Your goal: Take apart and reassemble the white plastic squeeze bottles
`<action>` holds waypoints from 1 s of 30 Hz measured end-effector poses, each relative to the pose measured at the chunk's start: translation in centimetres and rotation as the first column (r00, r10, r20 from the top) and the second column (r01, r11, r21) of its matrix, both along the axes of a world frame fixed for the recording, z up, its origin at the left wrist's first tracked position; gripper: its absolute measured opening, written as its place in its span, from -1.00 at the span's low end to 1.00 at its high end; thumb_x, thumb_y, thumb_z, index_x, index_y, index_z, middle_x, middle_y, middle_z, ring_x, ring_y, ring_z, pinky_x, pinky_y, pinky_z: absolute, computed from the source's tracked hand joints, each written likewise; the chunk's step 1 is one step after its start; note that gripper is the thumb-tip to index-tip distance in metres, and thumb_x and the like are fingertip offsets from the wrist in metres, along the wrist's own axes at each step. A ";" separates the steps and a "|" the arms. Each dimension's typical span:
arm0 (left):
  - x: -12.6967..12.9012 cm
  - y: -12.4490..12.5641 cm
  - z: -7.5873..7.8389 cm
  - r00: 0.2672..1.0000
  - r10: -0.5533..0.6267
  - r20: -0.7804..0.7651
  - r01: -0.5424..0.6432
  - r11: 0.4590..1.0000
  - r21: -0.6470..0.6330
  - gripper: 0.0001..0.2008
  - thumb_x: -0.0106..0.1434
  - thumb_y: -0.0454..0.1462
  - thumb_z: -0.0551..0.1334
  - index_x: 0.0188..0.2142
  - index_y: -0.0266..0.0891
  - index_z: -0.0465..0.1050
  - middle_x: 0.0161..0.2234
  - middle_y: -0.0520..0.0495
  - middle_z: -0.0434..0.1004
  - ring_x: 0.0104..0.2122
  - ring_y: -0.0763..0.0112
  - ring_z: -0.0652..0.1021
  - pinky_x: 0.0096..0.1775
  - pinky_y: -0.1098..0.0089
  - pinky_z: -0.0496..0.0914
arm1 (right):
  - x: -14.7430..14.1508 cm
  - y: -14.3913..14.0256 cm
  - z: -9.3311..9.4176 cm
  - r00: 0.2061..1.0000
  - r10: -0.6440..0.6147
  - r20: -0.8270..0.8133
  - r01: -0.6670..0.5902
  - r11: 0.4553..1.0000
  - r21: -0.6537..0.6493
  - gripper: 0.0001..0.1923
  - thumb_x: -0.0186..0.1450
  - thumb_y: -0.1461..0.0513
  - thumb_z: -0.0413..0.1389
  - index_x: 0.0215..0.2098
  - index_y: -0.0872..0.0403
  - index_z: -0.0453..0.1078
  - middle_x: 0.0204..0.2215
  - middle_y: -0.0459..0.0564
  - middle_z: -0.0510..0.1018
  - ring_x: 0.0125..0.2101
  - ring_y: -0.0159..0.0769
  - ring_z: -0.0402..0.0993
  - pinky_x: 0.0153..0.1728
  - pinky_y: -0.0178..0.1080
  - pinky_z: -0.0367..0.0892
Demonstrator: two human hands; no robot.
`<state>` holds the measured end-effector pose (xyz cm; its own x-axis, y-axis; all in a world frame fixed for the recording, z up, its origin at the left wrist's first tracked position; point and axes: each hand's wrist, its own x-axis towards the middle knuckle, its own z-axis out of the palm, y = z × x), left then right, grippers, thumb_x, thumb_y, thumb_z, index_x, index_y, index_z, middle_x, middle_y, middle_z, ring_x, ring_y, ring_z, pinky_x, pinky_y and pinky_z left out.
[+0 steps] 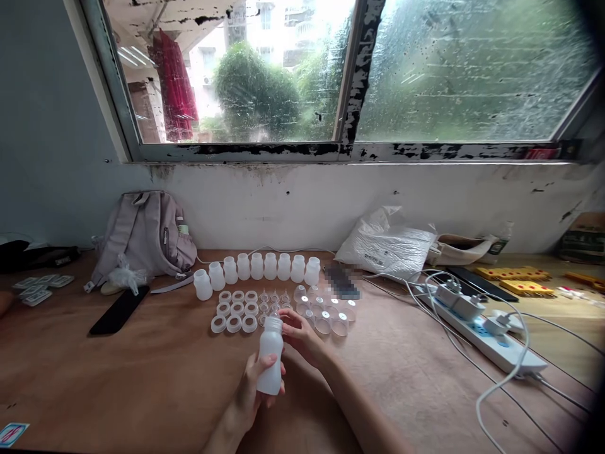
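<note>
My left hand [250, 381] is wrapped round the body of a frosted white baby bottle [270, 356], held upright with a slight tilt. At its top, the fingers of my right hand [302, 334] are closed on the bottle's collar ring [273, 323]; a clear nipple tip seems to rise from it, partly hidden by the fingers. Beyond my hands stand several open white bottles [256, 266] in a curved row. Nearer lie several white collar rings [234, 323], clear nipples [275, 296] and clear domed caps [339, 325], set out in rows.
On the left are a grey backpack [146, 233], a black phone-like slab [118, 312] and small packets [35, 295]. A silvery plastic bag [385, 243] leans on the wall. At right, a power strip [510, 356] trails loose white cables [479, 403] near yellow parts [527, 287].
</note>
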<state>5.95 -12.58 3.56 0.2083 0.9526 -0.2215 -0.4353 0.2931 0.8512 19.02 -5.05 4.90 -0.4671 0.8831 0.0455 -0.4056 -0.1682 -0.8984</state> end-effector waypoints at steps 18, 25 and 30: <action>-4.8 0.7 1.9 0.919 0.032 -0.394 0.005 0.996 0.093 -0.62 0.03 -0.07 0.17 -0.22 -0.24 0.29 -0.37 -0.06 0.46 -0.43 0.38 0.48 -0.58 0.50 0.26 | 1.2 1.9 -1.7 0.936 -0.346 0.068 0.348 0.937 -0.023 -0.76 0.00 0.11 0.22 -0.54 0.10 0.32 -0.67 -0.19 0.26 -0.64 -0.50 0.15 -0.61 -0.41 0.12; -13.8 6.9 1.5 0.334 0.683 -0.650 -0.279 0.730 0.624 -0.55 0.00 -0.01 0.17 -0.19 -0.24 0.29 -0.22 -0.14 0.42 -0.16 0.14 0.41 -0.13 0.22 0.28 | 0.6 2.3 -2.8 0.892 -0.358 0.275 0.318 0.931 0.181 -0.69 -0.02 0.04 0.20 -0.58 0.11 0.27 -0.71 -0.21 0.25 -0.70 -0.51 0.13 -0.68 -0.41 0.06; -19.2 10.8 -1.1 -0.043 0.675 -0.737 -0.170 0.721 0.671 -0.52 -0.03 -0.07 0.20 -0.14 -0.25 0.23 -0.19 -0.21 0.40 -0.18 0.09 0.44 -0.20 0.22 0.32 | 0.3 2.5 -3.6 0.790 -0.429 0.439 0.272 0.886 0.376 -0.72 0.00 0.06 0.17 -0.58 0.12 0.30 -0.68 -0.16 0.30 -0.66 -0.47 0.17 -0.64 -0.39 0.10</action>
